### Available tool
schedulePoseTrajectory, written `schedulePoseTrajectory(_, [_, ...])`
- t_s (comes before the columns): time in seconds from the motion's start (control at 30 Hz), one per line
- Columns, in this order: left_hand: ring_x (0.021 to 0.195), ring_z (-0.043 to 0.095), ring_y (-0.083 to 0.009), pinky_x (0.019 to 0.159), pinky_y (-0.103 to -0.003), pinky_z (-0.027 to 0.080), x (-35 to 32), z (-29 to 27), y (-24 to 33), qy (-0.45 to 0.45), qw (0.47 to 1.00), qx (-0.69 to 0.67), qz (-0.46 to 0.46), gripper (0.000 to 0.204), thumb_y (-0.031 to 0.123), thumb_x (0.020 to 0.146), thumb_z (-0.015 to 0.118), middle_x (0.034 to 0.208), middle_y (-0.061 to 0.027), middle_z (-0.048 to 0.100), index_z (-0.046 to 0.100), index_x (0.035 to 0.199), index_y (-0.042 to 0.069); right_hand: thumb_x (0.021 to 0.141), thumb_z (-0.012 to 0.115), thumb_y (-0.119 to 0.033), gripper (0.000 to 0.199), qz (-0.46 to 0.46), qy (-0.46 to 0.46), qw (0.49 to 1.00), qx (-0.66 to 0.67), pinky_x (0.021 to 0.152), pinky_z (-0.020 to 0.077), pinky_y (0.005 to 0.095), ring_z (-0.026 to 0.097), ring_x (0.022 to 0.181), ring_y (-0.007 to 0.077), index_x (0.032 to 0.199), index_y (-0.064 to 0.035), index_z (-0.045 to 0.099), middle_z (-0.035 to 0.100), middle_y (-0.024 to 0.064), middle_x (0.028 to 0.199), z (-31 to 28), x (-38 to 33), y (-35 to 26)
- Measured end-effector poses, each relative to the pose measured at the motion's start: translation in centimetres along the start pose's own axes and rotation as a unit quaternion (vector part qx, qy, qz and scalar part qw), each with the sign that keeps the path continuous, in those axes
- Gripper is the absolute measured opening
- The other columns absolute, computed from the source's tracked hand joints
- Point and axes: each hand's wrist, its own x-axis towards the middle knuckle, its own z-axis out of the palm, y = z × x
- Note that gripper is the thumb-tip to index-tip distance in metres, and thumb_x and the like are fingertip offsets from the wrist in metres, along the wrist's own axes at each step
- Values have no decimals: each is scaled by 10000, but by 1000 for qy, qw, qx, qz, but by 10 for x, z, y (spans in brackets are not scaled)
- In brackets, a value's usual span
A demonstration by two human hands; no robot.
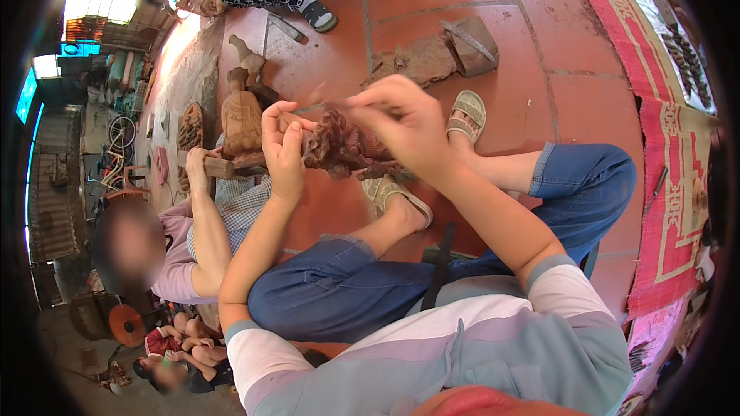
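Observation:
A dark reddish-brown wood carving (344,148), knobbly and deeply cut, is held up in front of me above my knees. My left hand (284,156) grips its left side, thumb and fingers closed against the wood. On the carving's right is my right hand (410,125), its fingers pinched together near the upper edge. Motion blurs its fingertips, and whatever they hold is too unclear to name.
Left of me, a person in a pink top holds a wooden block (210,165) beside a carved wooden figure (241,119). Wood pieces (416,63) and a cut block (472,46) lie on the tiled floor ahead. A red patterned mat (651,208) runs along the right.

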Motion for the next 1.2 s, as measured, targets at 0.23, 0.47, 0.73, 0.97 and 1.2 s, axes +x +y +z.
schedulePoseTrajectory(0.23, [722,470,-51,653,-183,377,-1,-4,0,-15,999,-31,2,265,17,899,419,845,-38,566,421,1163,37,767,676,-98,79,-17,-51,977,-206,645,475,296,600,741,225,843,-76,682,605,71,838,-24,-33,33])
schedulePoseTrajectory(0.47, [699,449,-56,640,-191,366,-17,3,-3,7,999,-29,16,277,33,877,389,835,-47,564,429,1151,35,776,658,-16,102,-89,-20,996,-2,637,474,285,595,740,221,866,-59,679,600,83,857,6,-15,-37])
schedulePoseTrajectory(0.73, [762,474,-108,771,-245,371,-25,-4,-2,-18,995,63,74,334,38,853,341,819,-78,592,429,1175,26,751,669,-16,181,-56,-16,993,-103,659,480,294,606,763,220,924,-66,676,597,90,842,-29,-51,5])
schedulePoseTrajectory(0.97, [752,472,-100,766,-256,365,-25,-11,-4,-18,991,100,82,337,42,860,334,800,-66,603,430,1183,43,792,652,-45,120,-165,-39,973,-157,639,491,296,617,746,213,906,-61,687,614,95,852,5,-36,-21])
schedulePoseTrajectory(1.2, [745,478,-90,758,-238,378,-31,-9,-7,-19,998,13,51,346,37,845,350,858,-68,583,431,1182,36,789,654,-68,115,-184,-33,965,-182,621,500,304,620,712,210,896,-72,697,620,86,833,22,-31,-31])
